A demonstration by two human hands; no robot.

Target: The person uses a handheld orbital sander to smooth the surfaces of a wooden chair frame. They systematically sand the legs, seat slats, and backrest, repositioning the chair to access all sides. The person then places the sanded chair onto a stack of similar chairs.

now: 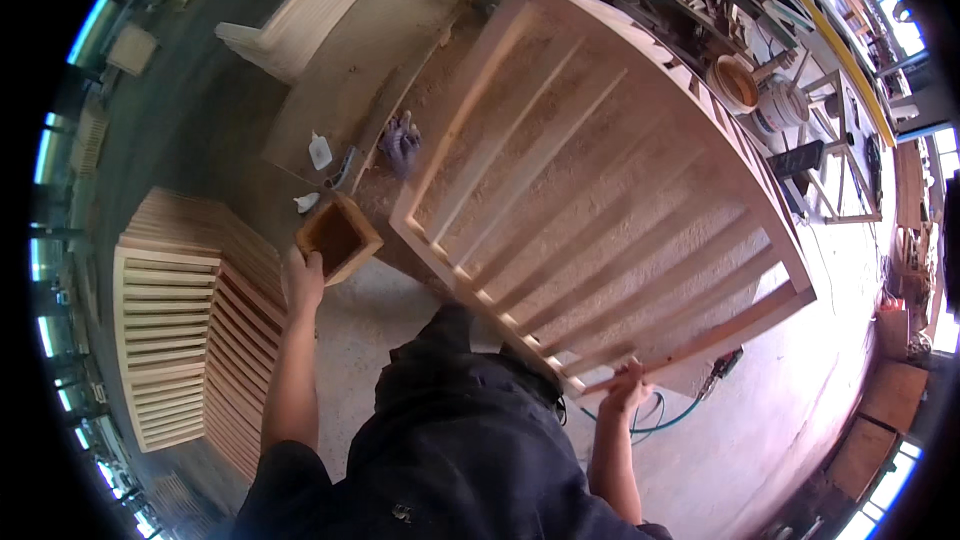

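My left hand (303, 278) grips the near left side of a small open wooden box (368, 243), the thumb over its rim. The box is tilted, its dark inside facing up. Before me a large slatted wooden frame (447, 135) with a curved far rail lies at a slant over a dusty work surface (570, 70). My right hand (627, 388) is closed around the frame's near right corner; its fingertips are partly hidden. Just beyond the box lie a purplish glove or rag (401, 145), a white bottle (320, 151) and a small white piece (306, 202).
Stacked slatted frames (165, 350) stand on the floor at left. Curved boards (330, 5) lie at the far left. Buckets (733, 83) and a metal stand (850, 165) are at the far right. A green hose (665, 427) runs near my right hand to a tool (722, 368).
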